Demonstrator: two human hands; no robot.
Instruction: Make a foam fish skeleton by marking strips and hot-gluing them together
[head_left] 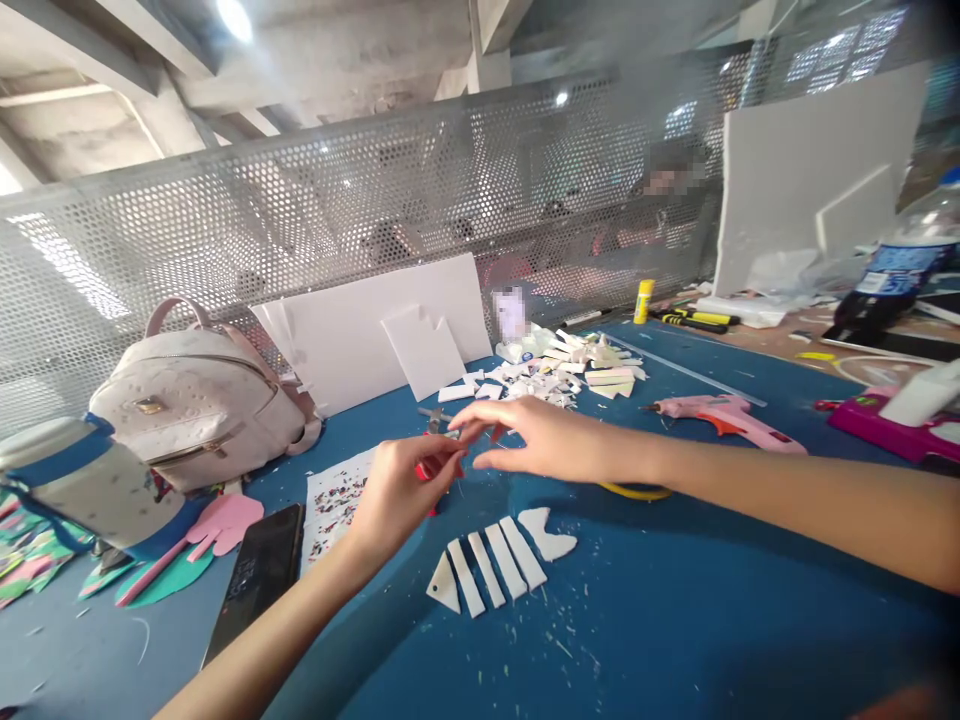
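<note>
My left hand [409, 485] is pinched closed; whatever lies between its fingertips is too small to make out. My right hand [544, 438] reaches in from the right, fingertips close to the left ones, with its thumb apart from its curved fingers. Behind and below the fingers, partly hidden, are a red object [429, 470] and a grey metallic piece [436, 414]. Nearer to me, white foam pieces lie in the shape of a fish skeleton: a pointed head [444, 584] with a small dark hole, several slanted strips [506, 563] and a forked tail [548, 535].
White scraps [555, 365] are heaped behind the hands, near white boards [375, 330]. On the right lie a pink glue gun [727, 415], a clear ruler [690, 370] and a glue stick [643, 302]. A phone [259, 575], backpack [199, 395] and tumbler [97, 480] occupy the left.
</note>
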